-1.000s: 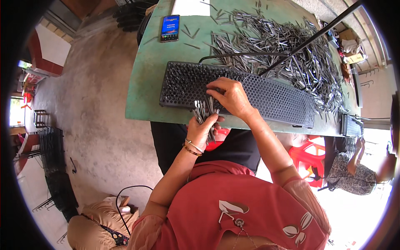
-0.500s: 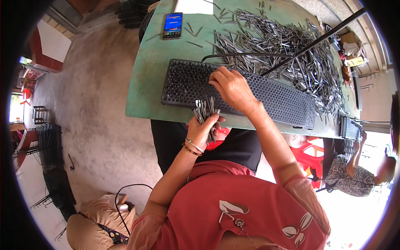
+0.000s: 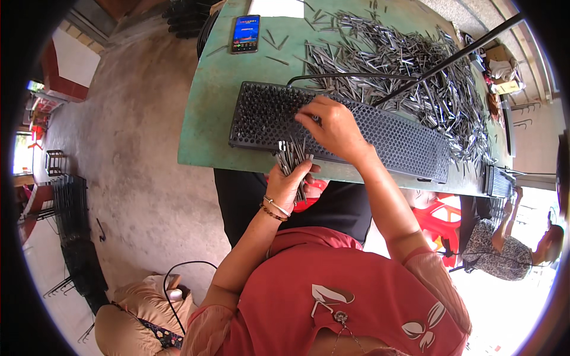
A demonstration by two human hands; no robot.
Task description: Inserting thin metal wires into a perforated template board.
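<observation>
Metal strips (image 3: 289,156) fill the curled left hand (image 3: 287,184); right hand (image 3: 334,127) half-curled, contents unclear; phone screen (image 3: 245,37) shows tiny lettering (image 3: 246,29)

Premises present as a small workshop. Basis: a green table (image 3: 205,124) bearing heaped metal strips (image 3: 454,113) and a black tray (image 3: 404,141) of close-set holes, those at its left end holding dark pieces; a bare, mottled floor (image 3: 142,148); a dark stack (image 3: 72,204) at left; a second person (image 3: 502,252) at right.
</observation>
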